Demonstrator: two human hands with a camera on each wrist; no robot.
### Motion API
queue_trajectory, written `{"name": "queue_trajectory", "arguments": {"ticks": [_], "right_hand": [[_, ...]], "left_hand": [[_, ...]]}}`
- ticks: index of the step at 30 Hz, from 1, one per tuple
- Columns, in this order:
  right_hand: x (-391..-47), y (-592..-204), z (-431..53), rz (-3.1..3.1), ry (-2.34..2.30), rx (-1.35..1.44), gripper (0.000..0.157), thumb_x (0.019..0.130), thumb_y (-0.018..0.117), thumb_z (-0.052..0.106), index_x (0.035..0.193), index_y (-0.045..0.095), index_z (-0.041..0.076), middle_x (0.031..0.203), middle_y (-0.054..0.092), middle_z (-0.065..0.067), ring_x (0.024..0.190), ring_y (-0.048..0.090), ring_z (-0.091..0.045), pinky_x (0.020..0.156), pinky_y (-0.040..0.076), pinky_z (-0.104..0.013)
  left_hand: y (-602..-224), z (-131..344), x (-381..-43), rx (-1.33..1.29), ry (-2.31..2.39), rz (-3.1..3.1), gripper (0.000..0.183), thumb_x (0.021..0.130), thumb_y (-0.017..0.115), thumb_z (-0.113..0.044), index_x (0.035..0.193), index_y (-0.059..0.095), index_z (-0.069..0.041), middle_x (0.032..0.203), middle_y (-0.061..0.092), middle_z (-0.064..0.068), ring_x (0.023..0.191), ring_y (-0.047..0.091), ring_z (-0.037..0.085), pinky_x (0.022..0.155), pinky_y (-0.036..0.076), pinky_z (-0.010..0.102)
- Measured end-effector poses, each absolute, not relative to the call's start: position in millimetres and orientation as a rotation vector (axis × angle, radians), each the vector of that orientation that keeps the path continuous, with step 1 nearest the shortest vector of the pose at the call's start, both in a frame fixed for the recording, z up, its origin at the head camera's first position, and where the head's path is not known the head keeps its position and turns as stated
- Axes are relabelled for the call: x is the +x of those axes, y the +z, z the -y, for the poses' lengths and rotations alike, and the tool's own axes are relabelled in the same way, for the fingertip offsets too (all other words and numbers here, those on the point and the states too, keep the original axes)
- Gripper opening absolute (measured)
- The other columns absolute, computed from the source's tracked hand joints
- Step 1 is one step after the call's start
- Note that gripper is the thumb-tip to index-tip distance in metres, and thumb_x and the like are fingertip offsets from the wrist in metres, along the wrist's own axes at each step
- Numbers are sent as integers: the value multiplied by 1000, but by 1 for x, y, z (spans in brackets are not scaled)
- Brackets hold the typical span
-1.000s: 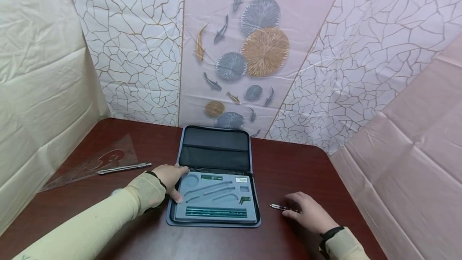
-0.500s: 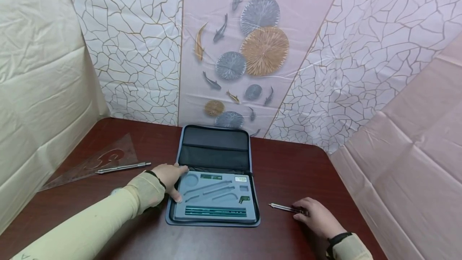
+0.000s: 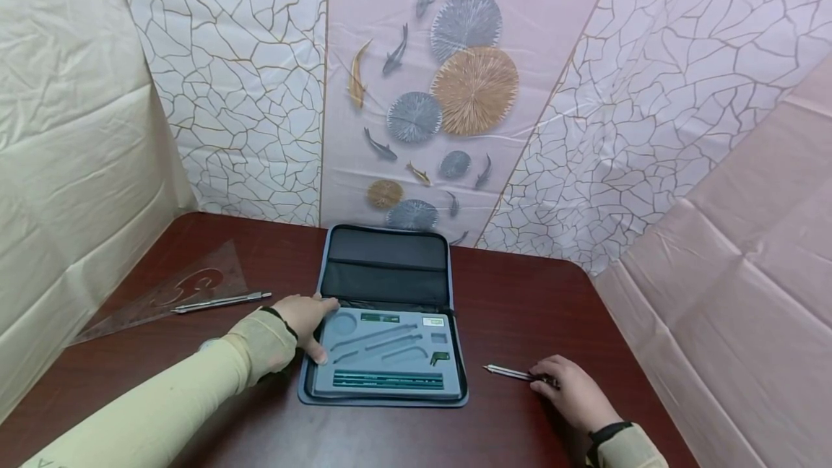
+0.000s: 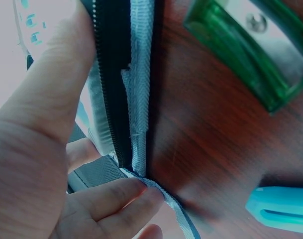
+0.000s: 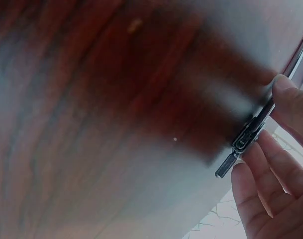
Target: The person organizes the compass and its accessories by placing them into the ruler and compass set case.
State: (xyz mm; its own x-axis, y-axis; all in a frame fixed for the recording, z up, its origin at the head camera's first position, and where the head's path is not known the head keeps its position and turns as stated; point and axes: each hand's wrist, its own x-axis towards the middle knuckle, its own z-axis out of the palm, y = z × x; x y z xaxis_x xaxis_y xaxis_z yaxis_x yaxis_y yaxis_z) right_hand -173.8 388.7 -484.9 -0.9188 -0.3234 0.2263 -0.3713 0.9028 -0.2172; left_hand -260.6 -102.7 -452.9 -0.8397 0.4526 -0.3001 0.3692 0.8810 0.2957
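Observation:
An unfolded zip case (image 3: 383,405) lies on the table with its grey moulded insert (image 3: 406,341) facing up. My left hand (image 3: 304,323) rests on the case's left edge: in the left wrist view its thumb (image 4: 51,84) lies over the insert and its other fingers touch the hinge strip by the zipper (image 4: 109,99). To the right of the case, my right hand (image 3: 572,390) pinches a slim silver compass (image 3: 508,372) by its dark head end, its point toward the case. The right wrist view shows thumb and fingertips around the compass (image 5: 253,129) near its hinge.
Several green pencils (image 3: 388,380) lie in the insert. A clear set square (image 3: 195,287) with a long silver drawing tool (image 3: 222,302) on it lies at the left. The left wrist view shows a green pencil sharpener (image 4: 255,45) and a light-blue plastic piece (image 4: 283,209) beside the case.
My right hand has shifted right along the compass toward its head end, so more of the silver legs shows. The left hand and the case have stayed put.

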Motion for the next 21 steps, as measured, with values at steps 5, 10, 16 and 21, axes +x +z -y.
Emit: {"name": "queue_trajectory", "arguments": {"ticks": [5, 10, 16, 21], "right_hand": [[-174, -485, -387, 2927, 390, 478, 18, 78, 81, 12, 87, 70, 23, 93, 62, 8, 87, 61, -11, 76, 51, -34], [-175, -486, -385, 2928, 371, 457, 19, 79, 80, 12, 82, 67, 25, 91, 61, 9, 86, 60, -11, 75, 51, -33], [-175, -487, -384, 2918, 387, 446, 23, 79, 80, 9, 79, 63, 25, 85, 55, 9, 80, 55, -9, 70, 49, -31], [-175, -488, -383, 2955, 382, 452, 24, 82, 77, 7, 79, 58, 21, 81, 47, 8, 77, 49, -9, 68, 45, -30]], "left_hand": [[-453, 102, -261, 604, 315, -2691, 96, 64, 88, -42, 144, 44, -13, 146, 36, 29, 126, 42, 47, 102, 36, 56], [-450, 102, -259, 610, 304, -2694, 96, 64, 88, -43, 144, 44, -12, 145, 37, 29, 126, 43, 47, 102, 36, 55], [-451, 102, -260, 611, 313, -2691, 96, 64, 88, -43, 144, 44, -13, 145, 37, 29, 126, 43, 47, 101, 37, 55], [-451, 103, -261, 618, 316, -2686, 96, 64, 88, -43, 144, 44, -13, 146, 36, 30, 126, 44, 46, 101, 37, 55]]}}
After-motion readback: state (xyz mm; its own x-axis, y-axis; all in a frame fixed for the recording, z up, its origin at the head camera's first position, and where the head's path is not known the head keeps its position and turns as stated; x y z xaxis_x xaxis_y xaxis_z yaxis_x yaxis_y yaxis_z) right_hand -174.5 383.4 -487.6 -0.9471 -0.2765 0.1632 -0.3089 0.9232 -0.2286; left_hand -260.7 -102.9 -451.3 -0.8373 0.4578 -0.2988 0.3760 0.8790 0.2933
